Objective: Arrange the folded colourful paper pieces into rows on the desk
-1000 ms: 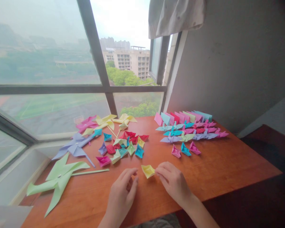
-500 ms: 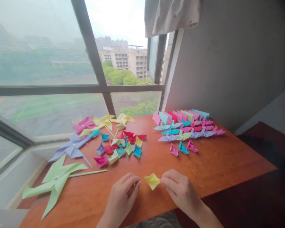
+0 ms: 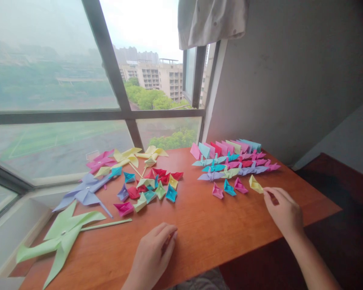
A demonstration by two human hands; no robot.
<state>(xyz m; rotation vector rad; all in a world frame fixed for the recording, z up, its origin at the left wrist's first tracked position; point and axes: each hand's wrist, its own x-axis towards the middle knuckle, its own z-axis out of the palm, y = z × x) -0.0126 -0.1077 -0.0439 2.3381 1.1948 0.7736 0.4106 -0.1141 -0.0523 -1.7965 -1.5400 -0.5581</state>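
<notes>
A yellow paper boat (image 3: 255,184) is pinched at its right tip by my right hand (image 3: 283,209), at the right end of a short row. Beside it in that row stand a magenta boat (image 3: 240,185), a blue boat (image 3: 229,188) and a pink boat (image 3: 217,191). My left hand (image 3: 155,253) rests near the table's front edge, its fingers curled together with nothing visible in them. Left of centre lies a loose cluster of folded boats in several colours, among them a blue one (image 3: 171,193) and a magenta one (image 3: 124,208).
Rows of paper cranes (image 3: 230,173) and upright folded pieces (image 3: 220,149) fill the table's back right. Large pinwheels, one green (image 3: 62,233) and one purple (image 3: 87,188), lie at the left by the window. The wooden table (image 3: 205,241) ends at a slanted right edge.
My right hand has carried the yellow boat from the front middle to the back right, beside the magenta boat. My left hand stays about where it was. The view has shifted slightly.
</notes>
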